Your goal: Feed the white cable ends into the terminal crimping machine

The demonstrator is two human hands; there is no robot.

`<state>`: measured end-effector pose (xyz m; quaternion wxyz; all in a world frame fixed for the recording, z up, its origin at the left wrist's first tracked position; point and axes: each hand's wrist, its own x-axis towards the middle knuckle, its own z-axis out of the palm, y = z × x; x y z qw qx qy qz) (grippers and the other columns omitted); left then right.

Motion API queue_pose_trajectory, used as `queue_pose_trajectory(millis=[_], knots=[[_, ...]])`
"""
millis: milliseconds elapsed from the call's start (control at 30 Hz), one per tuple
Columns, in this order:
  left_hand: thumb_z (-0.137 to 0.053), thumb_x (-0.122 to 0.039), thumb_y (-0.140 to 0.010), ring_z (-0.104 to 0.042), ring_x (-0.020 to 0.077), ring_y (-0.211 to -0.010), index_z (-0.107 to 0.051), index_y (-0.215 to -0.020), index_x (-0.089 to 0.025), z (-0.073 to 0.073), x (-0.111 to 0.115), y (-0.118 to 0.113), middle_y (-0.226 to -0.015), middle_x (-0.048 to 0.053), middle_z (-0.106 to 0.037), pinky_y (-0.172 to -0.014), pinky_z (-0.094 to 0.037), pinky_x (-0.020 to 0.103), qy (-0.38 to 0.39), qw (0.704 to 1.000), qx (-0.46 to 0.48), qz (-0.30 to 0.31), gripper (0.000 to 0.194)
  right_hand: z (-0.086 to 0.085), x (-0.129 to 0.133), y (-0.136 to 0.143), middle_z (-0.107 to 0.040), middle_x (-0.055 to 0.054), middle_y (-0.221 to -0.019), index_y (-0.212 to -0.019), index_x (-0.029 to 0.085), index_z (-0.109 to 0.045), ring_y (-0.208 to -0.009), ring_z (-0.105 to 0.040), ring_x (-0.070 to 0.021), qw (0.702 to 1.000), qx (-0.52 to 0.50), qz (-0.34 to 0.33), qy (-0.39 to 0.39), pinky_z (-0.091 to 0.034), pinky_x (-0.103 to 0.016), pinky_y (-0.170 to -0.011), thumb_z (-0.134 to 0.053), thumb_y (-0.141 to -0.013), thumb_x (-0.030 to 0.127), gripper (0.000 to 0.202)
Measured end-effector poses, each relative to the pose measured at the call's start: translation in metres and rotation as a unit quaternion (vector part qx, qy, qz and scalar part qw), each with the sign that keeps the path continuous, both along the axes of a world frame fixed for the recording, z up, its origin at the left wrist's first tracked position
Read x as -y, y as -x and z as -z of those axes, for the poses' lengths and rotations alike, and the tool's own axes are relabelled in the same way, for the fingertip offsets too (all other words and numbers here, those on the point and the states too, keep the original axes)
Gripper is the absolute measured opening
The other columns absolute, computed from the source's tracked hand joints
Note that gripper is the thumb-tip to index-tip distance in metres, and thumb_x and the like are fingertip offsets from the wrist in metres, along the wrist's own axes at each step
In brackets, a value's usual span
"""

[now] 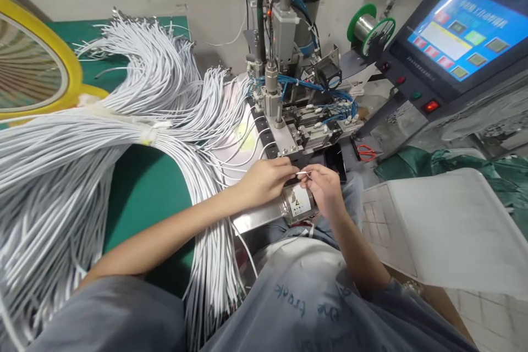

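Note:
My left hand (270,177) is closed in a pinch on the end of a white cable (303,172), just in front of the machine. From the other side, the fingertips of my right hand (324,184) pinch the same cable's tip, where thin wire ends seem to show. Both hands are close together, above a clear jar (300,203) with a white label. The soldering-type machine (284,115), with metal cylinders and blue air tubes, stands right behind my fingers. A large bundle of white cables (173,146) lies to the left, under and beyond my left forearm.
A yellow-rimmed fan (45,55) stands at the far left by the green table mat (144,192). A control screen (468,33) and a green spool of wire (369,30) are at the upper right. Red-handled scissors (367,153) lie near a white plastic bin (457,225).

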<state>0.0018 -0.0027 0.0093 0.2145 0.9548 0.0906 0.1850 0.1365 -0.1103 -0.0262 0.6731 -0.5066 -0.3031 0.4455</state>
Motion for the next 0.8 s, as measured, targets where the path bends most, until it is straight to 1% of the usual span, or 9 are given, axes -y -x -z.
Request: queue_pose_trajectory(millis=[100,233,333,433,500,600,700,733,800], knots=[[-0.038,-0.014,-0.088,-0.059,0.0117,-0.07,-0.066,-0.09,-0.012,0.002,0.0,0.0,-0.078,0.006,-0.061,-0.059,-0.046,0.021,0.011,0.999,0.033,0.003,0.028,0.003,-0.003,0.003,-0.057,-0.001,-0.07,-0.077,0.02,-0.057,-0.058,-0.051,-0.011,1.0,0.002,-0.005,-0.012,-0.044,-0.026,-0.053,-0.062,-0.071,0.036,0.018],[-0.04,-0.016,-0.088,-0.057,0.0106,-0.066,-0.066,-0.087,-0.012,0.006,0.001,-0.001,-0.074,0.006,-0.061,-0.057,-0.044,0.02,0.025,0.998,0.06,0.014,0.026,0.008,-0.006,0.006,-0.054,0.0,-0.072,-0.07,0.019,-0.057,-0.053,-0.046,-0.0086,0.995,0.081,0.042,-0.043,-0.041,-0.024,-0.05,-0.065,-0.07,0.034,0.018],[-0.044,-0.019,-0.089,-0.057,0.0102,-0.066,-0.066,-0.087,-0.012,0.009,0.0,-0.002,-0.074,0.005,-0.062,-0.059,-0.044,0.02,0.057,0.996,0.072,0.02,0.024,0.007,-0.006,0.002,-0.056,-0.001,-0.072,-0.07,0.018,-0.061,-0.053,-0.046,-0.0087,0.989,0.129,0.044,-0.052,-0.04,-0.025,-0.05,-0.063,-0.074,0.031,0.014],[-0.042,-0.021,-0.091,-0.057,0.0103,-0.067,-0.066,-0.092,-0.012,0.009,-0.001,-0.002,-0.075,0.005,-0.063,-0.06,-0.044,0.02,0.072,0.995,0.061,0.009,0.025,0.002,-0.006,-0.003,-0.058,-0.002,-0.072,-0.074,0.018,-0.065,-0.052,-0.047,-0.0091,0.983,0.169,0.033,-0.057,-0.039,-0.026,-0.05,-0.061,-0.076,0.029,0.012],[-0.04,-0.02,-0.091,-0.057,0.0104,-0.067,-0.065,-0.095,-0.012,0.009,-0.001,-0.001,-0.077,0.005,-0.063,-0.059,-0.043,0.019,0.06,0.997,0.042,-0.001,0.027,-0.002,-0.007,-0.006,-0.057,-0.002,-0.071,-0.074,0.018,-0.067,-0.056,-0.048,-0.0108,0.974,0.213,0.046,-0.056,-0.038,-0.026,-0.051,-0.06,-0.076,0.028,0.012],[-0.038,-0.019,-0.091,-0.056,0.0102,-0.065,-0.065,-0.097,-0.013,0.008,0.0,-0.001,-0.078,0.004,-0.063,-0.057,-0.041,0.019,0.031,0.999,0.016,-0.011,0.028,-0.007,-0.007,-0.008,-0.05,0.0,-0.062,-0.07,0.016,-0.067,-0.055,-0.044,-0.0108,0.959,0.27,0.072,-0.045,-0.035,-0.026,-0.049,-0.059,-0.076,0.027,0.015],[-0.039,-0.018,-0.09,-0.056,0.01,-0.064,-0.066,-0.093,-0.013,0.008,0.001,-0.002,-0.074,0.004,-0.062,-0.056,-0.041,0.019,0.026,0.999,0.025,-0.008,0.028,-0.005,-0.007,-0.002,-0.038,0.003,-0.053,-0.065,0.016,-0.066,-0.05,-0.035,-0.0095,0.954,0.281,0.097,-0.03,-0.03,-0.025,-0.047,-0.059,-0.076,0.029,0.018],[-0.04,-0.019,-0.09,-0.055,0.0097,-0.063,-0.067,-0.091,-0.013,0.009,0.002,-0.002,-0.072,0.004,-0.061,-0.055,-0.04,0.019,0.028,0.999,0.036,-0.009,0.028,-0.004,-0.007,0.002,-0.036,0.004,-0.052,-0.065,0.016,-0.066,-0.05,-0.035,-0.0097,0.955,0.274,0.107,-0.025,-0.03,-0.025,-0.048,-0.058,-0.077,0.029,0.019],[-0.042,-0.02,-0.089,-0.053,0.0092,-0.059,-0.067,-0.087,-0.013,0.011,0.004,-0.003,-0.067,0.003,-0.059,-0.053,-0.039,0.019,0.027,0.998,0.063,-0.018,0.026,0.0,-0.008,0.01,-0.038,0.003,-0.053,-0.065,0.016,-0.066,-0.051,-0.037,-0.0106,0.957,0.256,0.135,-0.02,-0.03,-0.026,-0.049,-0.057,-0.078,0.03,0.021]])
